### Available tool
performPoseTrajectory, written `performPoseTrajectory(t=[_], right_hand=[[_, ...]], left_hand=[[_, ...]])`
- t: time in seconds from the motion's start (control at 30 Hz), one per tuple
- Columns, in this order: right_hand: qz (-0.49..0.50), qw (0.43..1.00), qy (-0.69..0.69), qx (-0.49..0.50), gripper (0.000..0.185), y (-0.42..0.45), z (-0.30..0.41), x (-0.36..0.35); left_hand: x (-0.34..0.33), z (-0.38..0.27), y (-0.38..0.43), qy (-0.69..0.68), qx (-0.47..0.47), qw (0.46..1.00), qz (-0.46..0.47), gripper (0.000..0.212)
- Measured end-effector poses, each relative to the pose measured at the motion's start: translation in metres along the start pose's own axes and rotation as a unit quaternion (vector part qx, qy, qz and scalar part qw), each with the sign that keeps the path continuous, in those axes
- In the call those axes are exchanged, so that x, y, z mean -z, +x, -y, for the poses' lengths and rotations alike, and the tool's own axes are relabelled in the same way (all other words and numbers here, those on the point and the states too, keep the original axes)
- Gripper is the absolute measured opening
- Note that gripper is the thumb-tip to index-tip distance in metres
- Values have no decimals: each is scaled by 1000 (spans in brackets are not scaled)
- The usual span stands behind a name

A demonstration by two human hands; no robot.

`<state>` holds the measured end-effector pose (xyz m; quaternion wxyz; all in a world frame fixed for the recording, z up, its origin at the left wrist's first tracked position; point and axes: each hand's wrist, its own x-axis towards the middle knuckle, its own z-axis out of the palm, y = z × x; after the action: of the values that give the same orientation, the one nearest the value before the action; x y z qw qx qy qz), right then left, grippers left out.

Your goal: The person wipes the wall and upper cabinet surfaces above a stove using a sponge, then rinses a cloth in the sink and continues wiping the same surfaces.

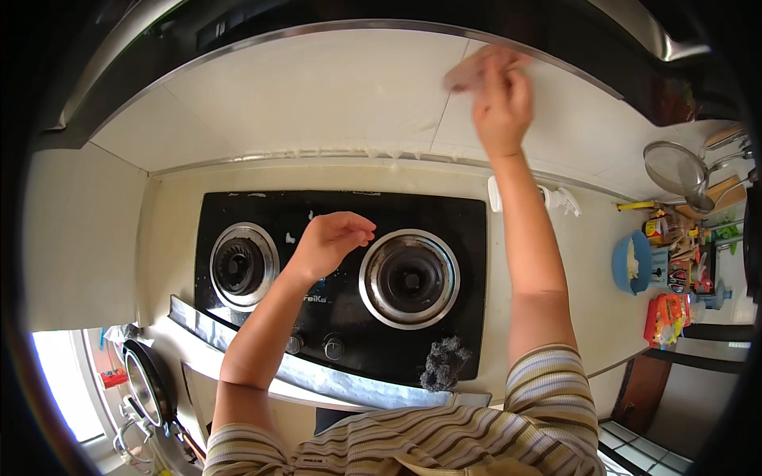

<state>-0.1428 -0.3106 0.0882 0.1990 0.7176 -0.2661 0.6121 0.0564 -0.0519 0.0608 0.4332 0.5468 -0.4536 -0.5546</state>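
Observation:
My right hand (503, 104) presses a blurred pinkish-brown cloth (470, 71) against the pale wall panel (333, 89), just under the range hood's edge. Over the black gas cooktop (342, 208), my left hand (336, 241) hovers between the two burners, its fingers loosely curved and apart from the thumb, with nothing seen in it. A dark scouring pad of wire mesh (443, 363) lies at the cooktop's near right corner. Behind my right forearm, a white spray bottle (559, 199) lies on the counter, partly hidden.
The dark range hood (381, 12) overhangs the top of the view. Right on the counter stand a blue basin (623, 262) and a red basket (655, 321) with packets; a mesh strainer (673, 166) hangs above. Dark pans (149, 381) are at lower left.

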Motion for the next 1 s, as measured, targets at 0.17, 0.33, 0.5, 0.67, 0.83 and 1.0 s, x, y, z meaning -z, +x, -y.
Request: performPoseTrajectory(t=[0.17, 0.33, 0.5, 0.67, 0.83, 1.0], right_hand=[[217, 952, -23, 214, 16, -96, 46, -24], [304, 943, 89, 102, 7, -88, 66, -16], [167, 927, 278, -190, 8, 29, 90, 3], [69, 993, -60, 73, 40, 61, 65, -12], [10, 987, -108, 120, 48, 39, 66, -38], [285, 869, 395, -90, 21, 6, 111, -69]], left_hand=[[32, 10, -19, 10, -2, 1000, -13, 17], [56, 15, -30, -8, 9, 1000, -28, 17], [63, 23, -36, -35, 2, 999, -11, 17], [54, 6, -34, -37, 24, 999, 25, 16], [67, 16, -37, -36, 18, 999, 35, 15], [81, 19, -29, -80, 0, 996, -26, 14]])
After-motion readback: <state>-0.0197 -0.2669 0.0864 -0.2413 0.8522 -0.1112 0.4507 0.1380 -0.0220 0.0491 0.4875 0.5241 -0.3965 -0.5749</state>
